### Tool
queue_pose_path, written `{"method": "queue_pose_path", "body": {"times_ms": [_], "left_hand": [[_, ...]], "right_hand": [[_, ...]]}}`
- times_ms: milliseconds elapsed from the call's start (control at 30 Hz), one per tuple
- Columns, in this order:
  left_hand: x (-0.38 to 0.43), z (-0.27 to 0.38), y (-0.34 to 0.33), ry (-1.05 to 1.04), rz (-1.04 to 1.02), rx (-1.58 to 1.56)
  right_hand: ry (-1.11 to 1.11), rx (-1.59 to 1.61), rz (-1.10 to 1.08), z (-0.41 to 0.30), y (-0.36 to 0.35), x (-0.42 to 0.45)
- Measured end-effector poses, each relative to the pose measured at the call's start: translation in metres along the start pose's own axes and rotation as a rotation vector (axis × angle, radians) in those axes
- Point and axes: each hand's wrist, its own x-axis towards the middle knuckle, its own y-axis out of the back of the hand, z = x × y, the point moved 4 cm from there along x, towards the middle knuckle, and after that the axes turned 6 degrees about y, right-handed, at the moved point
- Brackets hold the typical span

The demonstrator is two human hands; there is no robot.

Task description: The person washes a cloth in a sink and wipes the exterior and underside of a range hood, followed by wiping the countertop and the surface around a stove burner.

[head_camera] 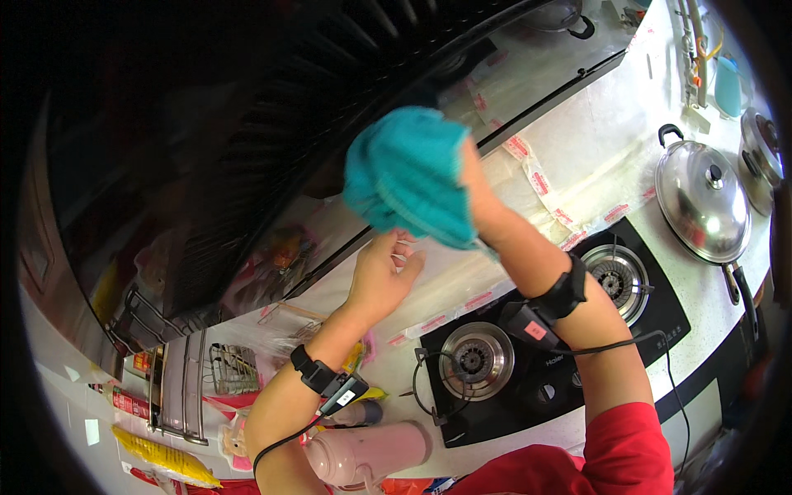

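A teal towelling cloth (408,176) is bunched over my right hand (475,182) and hides most of it; only the wrist side shows. The cloth is against or just in front of the dark glossy range hood (247,142), and I cannot tell whether they touch. Just below the cloth is my left hand (385,275), its fingers loosely curled and the thumb apart from them. Nothing shows in its palm, though some fingertips are partly behind the cloth. Each wrist wears a black strap with a small cabled device.
Beneath my arms is a black two-burner gas hob (557,340). A lidded steel wok (705,201) stands right of it, and a pink vacuum flask (371,455) left. Plastic film (557,167) is taped on the wall. Wire racks (179,396) hang at the left.
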Motion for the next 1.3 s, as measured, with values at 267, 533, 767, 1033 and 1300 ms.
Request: {"method": "queue_pose_path", "body": {"times_ms": [267, 533, 767, 1033, 1300], "left_hand": [[-0.029, -0.019, 0.008, 0.629, -0.127, -0.516], [-0.066, 0.002, -0.009, 0.546, -0.156, -0.752], [-0.062, 0.022, -0.007, 0.225, -0.034, -0.866], [-0.052, 0.058, 0.025, 0.124, 0.175, -1.104], [-0.062, 0.048, 0.030, 0.321, 0.198, -1.193]], "right_hand": [[-0.393, -0.330, -0.207, 0.080, -0.037, -0.047], [-0.632, -0.037, -0.007, 0.032, -0.011, -0.116], [-0.488, -0.263, -0.049, -0.040, -0.034, -0.077], [0.495, -0.835, -0.365, -0.082, -0.072, 0.023], [0.565, -1.153, -0.620, -0.030, -0.084, 0.044]]}}
